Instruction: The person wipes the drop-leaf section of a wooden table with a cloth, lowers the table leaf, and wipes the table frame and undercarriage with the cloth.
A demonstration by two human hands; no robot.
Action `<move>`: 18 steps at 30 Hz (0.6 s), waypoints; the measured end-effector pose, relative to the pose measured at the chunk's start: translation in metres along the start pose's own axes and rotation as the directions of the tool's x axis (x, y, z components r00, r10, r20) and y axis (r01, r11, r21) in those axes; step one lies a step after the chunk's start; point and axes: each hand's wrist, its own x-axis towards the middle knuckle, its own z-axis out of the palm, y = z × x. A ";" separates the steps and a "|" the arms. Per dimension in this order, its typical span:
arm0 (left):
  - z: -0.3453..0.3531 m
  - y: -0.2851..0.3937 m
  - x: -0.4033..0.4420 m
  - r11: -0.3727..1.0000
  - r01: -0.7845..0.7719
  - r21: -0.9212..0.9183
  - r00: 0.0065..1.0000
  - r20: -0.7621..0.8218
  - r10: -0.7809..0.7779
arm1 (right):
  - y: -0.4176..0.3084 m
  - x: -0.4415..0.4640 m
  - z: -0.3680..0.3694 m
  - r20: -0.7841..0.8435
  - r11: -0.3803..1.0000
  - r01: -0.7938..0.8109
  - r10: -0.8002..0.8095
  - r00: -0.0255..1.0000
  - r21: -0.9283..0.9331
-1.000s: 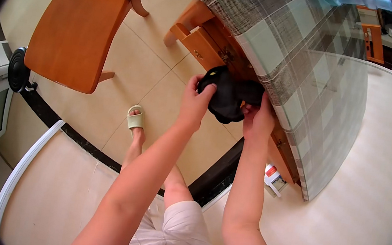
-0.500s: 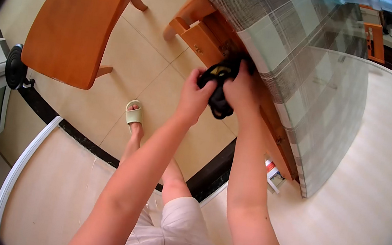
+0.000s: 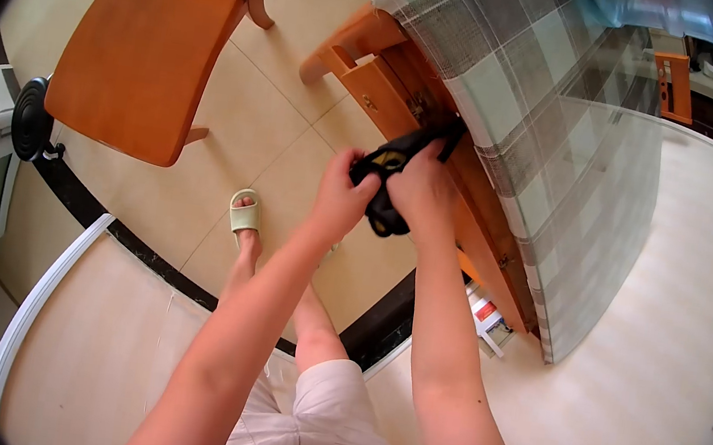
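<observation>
Both hands hold a black, strappy fabric item [image 3: 412, 142] with a yellowish patch inside; its exact kind I cannot make out. My left hand [image 3: 342, 195] pinches its left edge between thumb and fingers. On the other side my right hand [image 3: 422, 186] is closed on it, with its fingers partly hidden behind the wrist and cloth. One end of the item sticks out to the upper right, close to the wooden table's side [image 3: 463, 169], and another part hangs below the hands. A small wooden drawer [image 3: 373, 94] lies just beyond the hands.
A wooden chair [image 3: 149, 56] stands at the upper left, beside a black round object [image 3: 31, 119]. A checked tablecloth [image 3: 517, 100] drapes over the table at right. Below it sits a white object with a red label [image 3: 486, 313]. A dark floor strip [image 3: 375, 324] crosses near my legs.
My hands and the black item have shifted slightly down and left. The item looks more stretched out toward the upper right. The view has moved a little.
</observation>
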 end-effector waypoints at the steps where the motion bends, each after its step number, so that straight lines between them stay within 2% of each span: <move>1: -0.005 -0.002 -0.005 0.998 0.056 -0.014 0.998 0.018 -0.055 | 0.002 -0.005 0.003 0.003 1.000 0.010 -0.010 1.000 -0.017; 2: -0.006 0.002 -0.007 0.999 0.047 -0.020 0.999 0.015 -0.047 | 0.007 0.003 0.008 -0.006 1.000 0.015 -0.015 1.000 -0.021; 4: -0.003 0.010 -0.011 0.988 -0.022 0.150 0.999 -0.031 0.027 | 0.024 0.021 0.021 -0.142 0.997 0.063 -0.057 0.988 0.037; 5: 0.000 0.017 -0.005 0.982 -0.063 0.179 0.997 -0.027 0.069 | 0.019 0.025 0.007 -0.114 0.996 0.038 -0.028 0.993 0.086; 6: 0.006 0.022 0.003 0.985 -0.087 0.149 0.996 -0.022 0.092 | 0.023 0.042 0.003 -0.110 0.996 0.036 -0.027 0.994 0.083; 7: 0.013 0.028 0.011 0.990 -0.108 0.088 0.993 -0.041 0.112 | 0.028 0.060 0.000 -0.090 0.986 0.110 -0.099 0.991 0.125; 8: 0.017 0.035 0.013 0.992 -0.126 0.026 0.990 -0.058 0.127 | 0.027 0.057 -0.001 -0.092 0.989 0.115 -0.107 0.990 0.088; 9: 0.016 0.026 0.011 0.994 -0.111 0.020 0.992 -0.053 0.112 | 0.025 0.054 -0.002 -0.094 0.991 0.121 -0.115 0.989 0.051; 12: -0.001 0.007 0.016 0.966 -0.235 0.113 0.972 0.011 0.235 | 0.015 0.012 0.010 -0.054 0.999 0.040 -0.041 0.998 -0.026; 14: -0.011 0.004 -0.010 0.994 0.043 0.104 0.996 0.072 -0.050 | 0.025 0.003 0.025 -0.108 0.998 0.063 -0.064 0.992 -0.006; 16: -0.006 0.003 -0.013 0.996 0.045 0.083 0.996 0.074 -0.051 | 0.037 0.005 0.026 -0.140 0.990 0.141 -0.141 0.980 -0.012; 18: 0.005 0.008 -0.009 0.988 -0.089 0.127 0.996 0.010 0.088 | 0.048 0.010 0.025 -0.194 0.984 0.178 -0.176 0.965 -0.008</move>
